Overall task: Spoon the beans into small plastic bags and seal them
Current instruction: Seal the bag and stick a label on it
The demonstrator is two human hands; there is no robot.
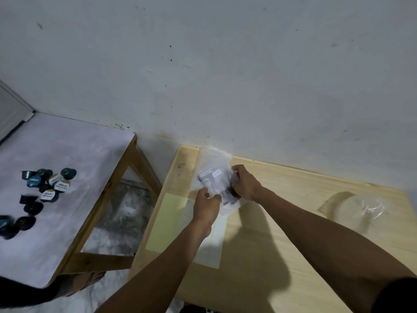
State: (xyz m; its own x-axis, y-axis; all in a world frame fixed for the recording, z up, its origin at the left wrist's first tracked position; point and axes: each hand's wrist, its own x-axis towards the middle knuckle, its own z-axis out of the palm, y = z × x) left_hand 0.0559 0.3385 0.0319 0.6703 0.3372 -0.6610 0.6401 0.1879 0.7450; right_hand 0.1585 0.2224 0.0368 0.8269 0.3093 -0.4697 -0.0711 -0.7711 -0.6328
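Head view looks down on a pale wooden table set against a grey wall, and both hands meet over its far left part on a small clear plastic bag with dark contents — presumably the beans, though blur keeps the single pieces from showing. The bag lies straight ahead of the person, between the two hands, its long axis running roughly from the wall toward the body, tilted a little to the right at the near end. Neither hand is nearer; both touch it.

The left hand has its fingers curled at the bag's near left edge and seems to pinch the plastic there. The right hand grips the bag's right side, fingers bent round it, with a dark lump just under the knuckles.

Judging by this, the sealing step is in hand: the next move turns on running the pinch along the bag's open edge — which edge that is cannot be told.

A clear plastic bowl stands well apart to the right.
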